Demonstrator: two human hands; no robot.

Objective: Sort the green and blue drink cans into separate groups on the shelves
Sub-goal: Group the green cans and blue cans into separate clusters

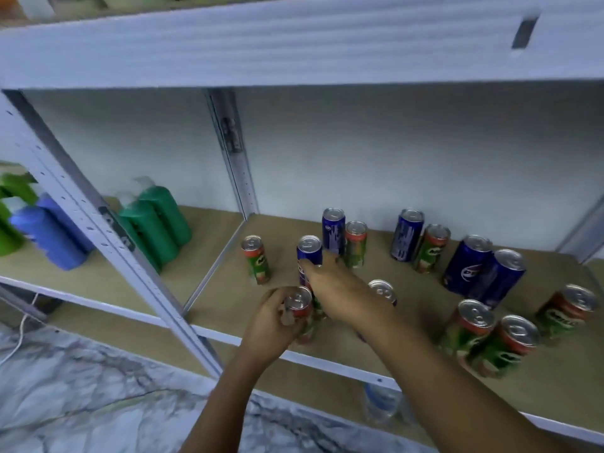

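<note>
Hands work near the shelf's (pixel 327 358) front edge: left hand (pixel 271 322) grips a green can (pixel 302 313), right hand (pixel 333 289) clasps a blue can (pixel 309 253) (neighbours crowd close, so an elbow could topple them).

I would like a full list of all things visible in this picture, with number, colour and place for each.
Blue cans: at least five, maybe six, blue; upright on the wooden shelf, mixed among the green ones.
Green cans: at least seven, green with red tops; same shelf, three clustered at front right.
Green bottles: two, green; left bay of the shelf.
Blue bottles: two, blue; far left, beyond the post.
Shelf: one, wooden board in a white metal frame.
Clear bottle: one, blurred; on the lower shelf.
Floor: grey marbled; bottom left.
Left hand: grips a green can at the shelf front.
Right hand: holds a blue can.
</note>
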